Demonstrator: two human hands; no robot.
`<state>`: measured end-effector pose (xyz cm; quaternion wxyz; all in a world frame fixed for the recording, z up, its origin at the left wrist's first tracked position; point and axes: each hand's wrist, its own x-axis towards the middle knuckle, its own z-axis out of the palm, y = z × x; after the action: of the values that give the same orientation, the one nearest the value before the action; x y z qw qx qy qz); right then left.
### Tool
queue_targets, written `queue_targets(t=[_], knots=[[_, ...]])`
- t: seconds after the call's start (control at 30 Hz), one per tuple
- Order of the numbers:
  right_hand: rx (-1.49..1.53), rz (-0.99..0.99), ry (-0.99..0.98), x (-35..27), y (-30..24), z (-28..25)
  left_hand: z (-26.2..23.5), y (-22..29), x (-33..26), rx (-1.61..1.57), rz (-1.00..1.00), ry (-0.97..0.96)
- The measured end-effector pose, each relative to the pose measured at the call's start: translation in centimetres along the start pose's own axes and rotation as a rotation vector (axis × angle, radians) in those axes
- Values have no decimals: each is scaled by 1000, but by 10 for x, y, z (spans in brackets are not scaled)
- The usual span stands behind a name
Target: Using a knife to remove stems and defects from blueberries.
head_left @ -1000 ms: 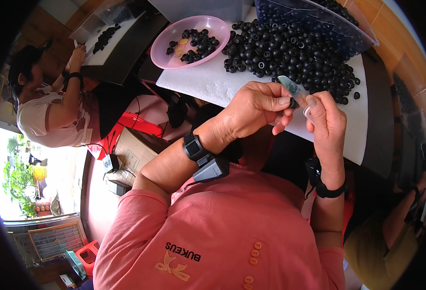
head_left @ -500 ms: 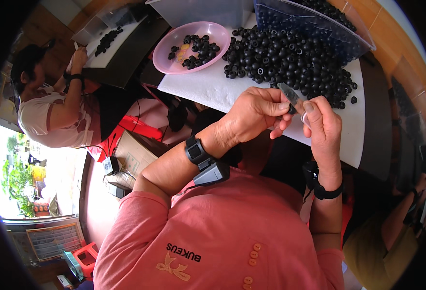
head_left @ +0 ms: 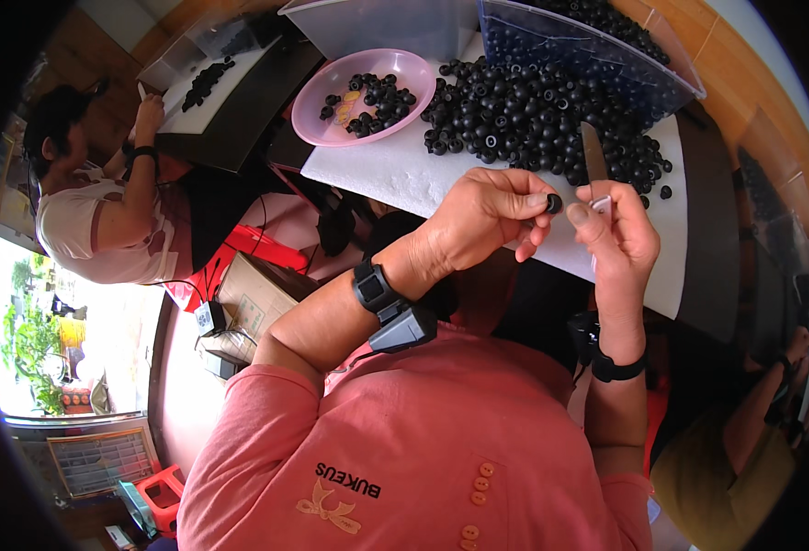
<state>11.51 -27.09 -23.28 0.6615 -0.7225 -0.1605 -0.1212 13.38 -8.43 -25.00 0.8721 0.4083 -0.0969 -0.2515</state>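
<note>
Between thumb and fingers of my left hand point(head_left: 496, 213) is pinched a small round black part point(head_left: 553, 203) with a hollow in it. My right hand point(head_left: 617, 231) is closed round the white handle of a small knife point(head_left: 594, 154), whose blade points up and away, apart from the black part. Beyond both hands, a large heap of black round parts point(head_left: 533, 110) lies on a white foam sheet point(head_left: 377, 173). To the left of the heap, a pink plastic bowl point(head_left: 305, 112) holds several more black parts.
A clear blue-tinted bin point(head_left: 570, 46) with more black parts stands behind the heap, with a grey translucent bin point(head_left: 377, 28) beside it. A cardboard box point(head_left: 250, 296) sits low on the left. One person point(head_left: 101, 193) works at another table; another person's arm point(head_left: 758, 404) shows at right.
The knife has come away from the black part: my right hand has shifted slightly right and its blade now points up. My left hand keeps hold of the part almost in place.
</note>
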Motion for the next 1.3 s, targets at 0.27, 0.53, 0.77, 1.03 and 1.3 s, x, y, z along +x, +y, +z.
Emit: queue_targets(t=[0.27, 0.53, 0.77, 1.03, 1.3], knots=[[434, 364, -49, 4, -4, 11, 5, -7, -6, 81, 56, -86], [311, 256, 97, 7, 2, -5, -26, 79, -35, 948, 415, 432], [361, 196, 144, 5, 13, -12, -77, 113, -25, 1746, 795, 584], [411, 151, 134, 2, 17, -16, -17, 36, 15, 1989, 929, 148], [402, 86, 111, -3, 20, -18, -19, 22, 32, 2209, 864, 183]])
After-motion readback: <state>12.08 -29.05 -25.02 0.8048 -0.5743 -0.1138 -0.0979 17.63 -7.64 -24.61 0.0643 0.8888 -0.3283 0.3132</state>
